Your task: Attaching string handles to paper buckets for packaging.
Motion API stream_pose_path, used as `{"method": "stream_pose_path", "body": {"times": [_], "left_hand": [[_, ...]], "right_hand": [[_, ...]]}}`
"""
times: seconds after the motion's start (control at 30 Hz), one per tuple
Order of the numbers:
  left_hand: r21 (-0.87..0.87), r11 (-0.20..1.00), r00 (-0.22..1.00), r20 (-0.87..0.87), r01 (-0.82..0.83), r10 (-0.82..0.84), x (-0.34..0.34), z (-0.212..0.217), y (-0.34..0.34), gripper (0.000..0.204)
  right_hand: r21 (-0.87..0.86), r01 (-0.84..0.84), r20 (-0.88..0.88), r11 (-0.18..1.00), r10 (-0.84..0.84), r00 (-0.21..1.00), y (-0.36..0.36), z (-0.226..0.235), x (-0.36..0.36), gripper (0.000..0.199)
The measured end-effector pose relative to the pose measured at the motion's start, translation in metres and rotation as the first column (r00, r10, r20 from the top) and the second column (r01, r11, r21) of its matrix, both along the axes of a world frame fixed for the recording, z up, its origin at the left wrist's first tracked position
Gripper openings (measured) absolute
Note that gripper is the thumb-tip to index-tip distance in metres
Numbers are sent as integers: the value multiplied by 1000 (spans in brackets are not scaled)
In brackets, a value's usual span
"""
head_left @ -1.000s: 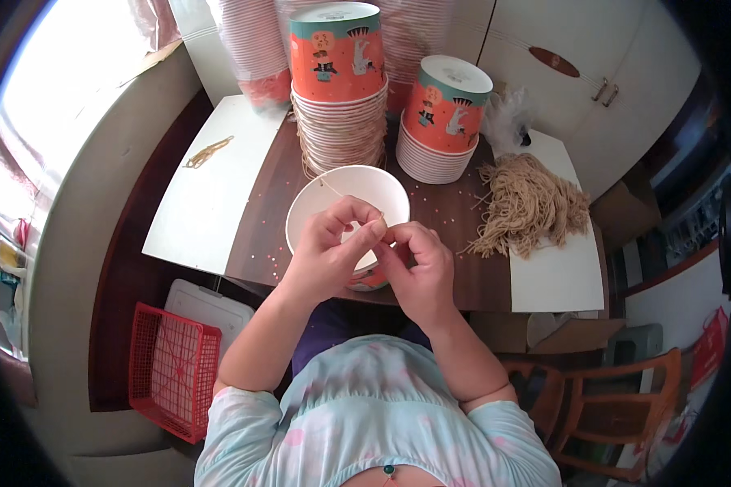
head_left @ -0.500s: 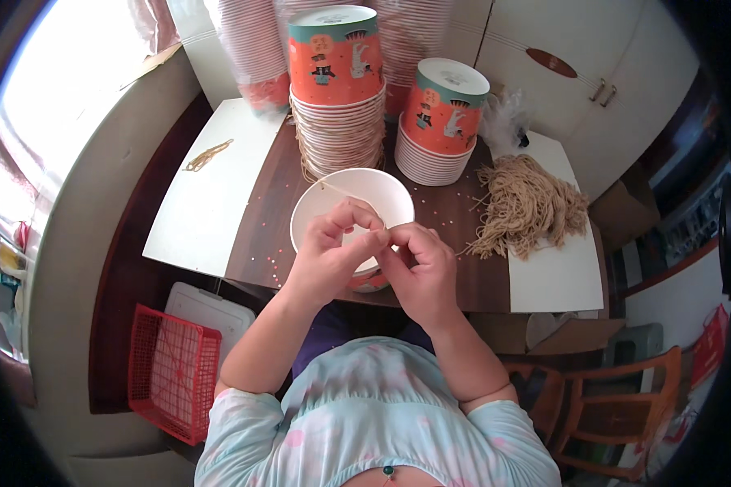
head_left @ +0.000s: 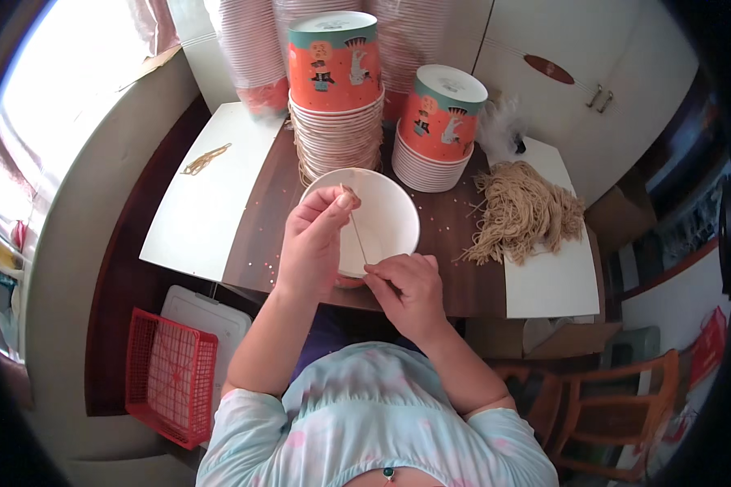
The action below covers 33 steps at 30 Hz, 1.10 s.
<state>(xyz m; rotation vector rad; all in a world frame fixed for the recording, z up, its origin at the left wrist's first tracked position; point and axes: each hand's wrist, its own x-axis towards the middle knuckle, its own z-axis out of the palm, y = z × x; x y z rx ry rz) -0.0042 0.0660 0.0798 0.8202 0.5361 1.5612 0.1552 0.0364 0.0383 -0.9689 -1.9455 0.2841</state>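
The thin tan cord (head_left: 359, 241) looked easy to lose: only fingertips kept it in place, so a pull stronger than either pinch could have slid it free, and too little tension could have let it sag or twist. The white-lined tub (head_left: 394, 223) seemed at some risk too, since a wrist dropping low might have knocked its rim and shifted it on the brown desk (head_left: 459, 280). Further off, the tan cord heap (head_left: 532, 211) lay loose and tangled, so strands drawn from it carelessly could have snagged on one another.

The cord ran in a nearly straight line between the hands, slanting down from left to right across the tub's open mouth. Its upper part met the left hand (head_left: 310, 231), which was raised over the tub's near left side, thumb and forefinger closed on the cord and the other fingers curled (whether the small bit at those fingertips was a knot or a loop, I could not tell). Its lower end reached the right hand (head_left: 406, 290), held lower by the near rim, with thumb and forefinger pressed together on it and the remaining fingers folded in.
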Motion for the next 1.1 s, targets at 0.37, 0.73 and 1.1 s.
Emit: {"method": "stream_pose_path", "body": {"times": [0.37, 0.73, 1.1], "left_hand": [[25, 952, 886, -374, 306, -275, -54, -14, -30, 4], [-42, 986, 941, -307, -160, 140, -99, -39, -51, 88], [744, 633, 495, -477, -212, 726, -120, 126, 120, 100]], "right_hand": [[-571, 16, 213, 821, 129, 968, 111, 37, 1, 52], [320, -292, 178, 901, 245, 953, 59, 72, -1, 60], [167, -604, -355, 779, 619, 701, 178, 207, -44, 75]]}}
